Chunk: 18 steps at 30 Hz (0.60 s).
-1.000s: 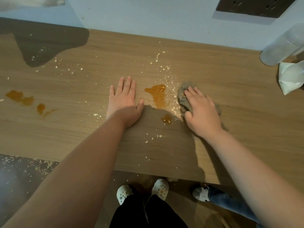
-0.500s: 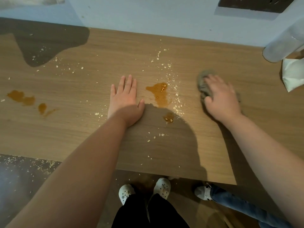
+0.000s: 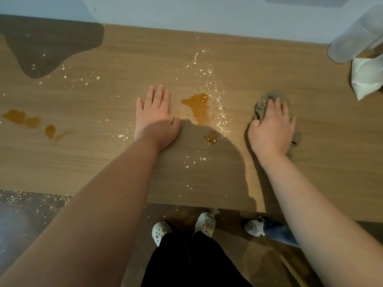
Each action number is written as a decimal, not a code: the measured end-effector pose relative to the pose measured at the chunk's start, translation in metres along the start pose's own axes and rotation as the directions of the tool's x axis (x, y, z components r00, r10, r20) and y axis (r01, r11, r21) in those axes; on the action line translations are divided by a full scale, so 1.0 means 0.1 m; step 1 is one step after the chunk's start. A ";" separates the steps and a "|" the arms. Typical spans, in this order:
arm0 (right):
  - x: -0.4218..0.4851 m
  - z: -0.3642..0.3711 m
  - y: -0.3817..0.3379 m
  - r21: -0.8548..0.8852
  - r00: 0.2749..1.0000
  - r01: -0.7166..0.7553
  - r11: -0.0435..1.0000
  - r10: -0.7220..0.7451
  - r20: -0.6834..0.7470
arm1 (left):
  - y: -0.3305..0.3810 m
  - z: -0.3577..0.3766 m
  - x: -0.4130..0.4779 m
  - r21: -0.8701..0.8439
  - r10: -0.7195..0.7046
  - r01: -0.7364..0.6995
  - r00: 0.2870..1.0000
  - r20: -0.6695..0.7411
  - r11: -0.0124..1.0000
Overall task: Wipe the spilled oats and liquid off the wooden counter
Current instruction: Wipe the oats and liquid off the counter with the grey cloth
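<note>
Right hand (image 3: 271, 129) presses flat, fingers slightly spread, on a crumpled grey-brown cloth (image 3: 263, 106) right of mid-counter. Left hand (image 3: 155, 121) lies palm-down, fingers straight, on the smooth wood-grain counter (image 3: 310, 162). Between them lie a glossy amber puddle (image 3: 199, 108) and scattered pale oat flakes (image 3: 219, 117).

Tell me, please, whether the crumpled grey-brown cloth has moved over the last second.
Yes. The crumpled grey-brown cloth, pressed under the right hand, has slid rightward, away from the amber liquid puddle.
</note>
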State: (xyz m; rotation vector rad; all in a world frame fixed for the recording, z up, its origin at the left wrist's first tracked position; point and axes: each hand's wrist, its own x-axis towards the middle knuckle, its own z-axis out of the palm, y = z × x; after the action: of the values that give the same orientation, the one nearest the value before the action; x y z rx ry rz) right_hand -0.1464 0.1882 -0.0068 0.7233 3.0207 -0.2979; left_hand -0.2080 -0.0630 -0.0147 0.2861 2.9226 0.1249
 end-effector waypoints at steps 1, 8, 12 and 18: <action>-0.06 0.06 -0.14 -0.006 1.000 0.002 1.000 -0.002 0.018 | 0.00 0.00 0.00 0.001 -0.002 0.002 1.000 -0.001 1.000; -0.20 -0.05 -0.02 0.017 0.938 0.317 0.948 -0.316 0.143 | -0.01 -0.01 0.01 -0.025 0.001 -0.001 1.000 0.012 1.000; -0.29 -0.03 0.07 0.016 0.997 -0.071 0.997 0.070 0.025 | -0.11 -0.13 -0.05 -0.145 0.058 -0.056 0.998 0.009 0.988; -0.48 0.08 -0.62 -0.026 0.977 0.176 0.984 -0.171 0.129 | -0.75 -0.16 -0.71 -0.110 0.051 -0.061 0.995 -0.085 0.992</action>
State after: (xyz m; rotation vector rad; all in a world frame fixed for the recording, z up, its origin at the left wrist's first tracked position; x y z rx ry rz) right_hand -0.1312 0.1113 -0.0005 0.4210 2.9635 -0.2791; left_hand -0.1571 -0.1512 0.0071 0.3532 2.9754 0.3153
